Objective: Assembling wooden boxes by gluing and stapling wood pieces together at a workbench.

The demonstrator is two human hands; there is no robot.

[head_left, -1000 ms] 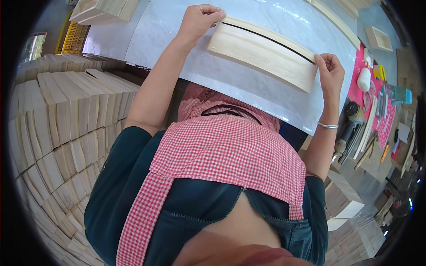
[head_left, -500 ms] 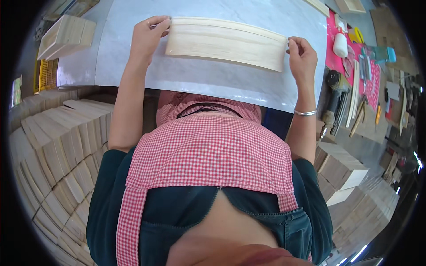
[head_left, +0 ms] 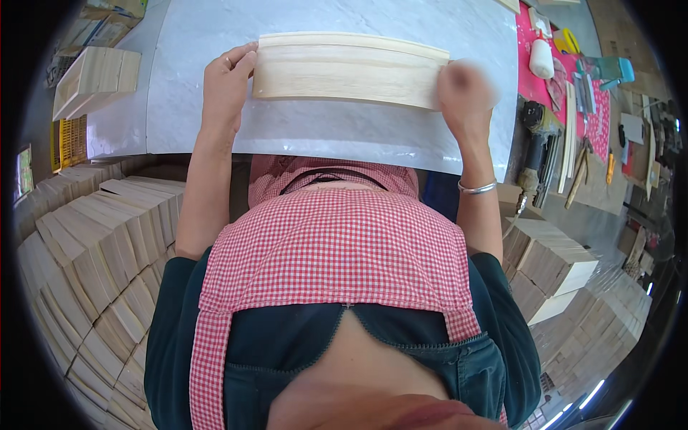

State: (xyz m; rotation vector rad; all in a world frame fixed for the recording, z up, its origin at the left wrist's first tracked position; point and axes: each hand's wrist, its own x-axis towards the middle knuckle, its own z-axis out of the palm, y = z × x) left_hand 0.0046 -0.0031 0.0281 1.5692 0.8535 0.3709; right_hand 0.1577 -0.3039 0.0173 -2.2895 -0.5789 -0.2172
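A long, pale wooden board (head_left: pixel 347 72) with a groove along its far side lies across the table in front of me. At its left end my left hand (head_left: pixel 228 86) is closed, with thumb and fingers gripping the far corner. My right hand (head_left: pixel 467 97), a metal bangle on its wrist, overlaps the board's right end and hides that edge. Motion smears the right hand's fingers, so their grip does not show.
The table (head_left: pixel 201 136) has a glossy marbled top. Wooden boxes (head_left: pixel 93 82) sit on its left. Stacked wooden pieces (head_left: pixel 93 251) fill the left floor; more boxes (head_left: pixel 552 261) stand at right. A white bottle (head_left: pixel 542 59), yellow tape roll (head_left: pixel 567 41) and tools lie on the right.
My right hand has moved left onto the board's right end and become blurred. The board lies more level. My left hand keeps its place at the left end. The whole view has shifted slightly.
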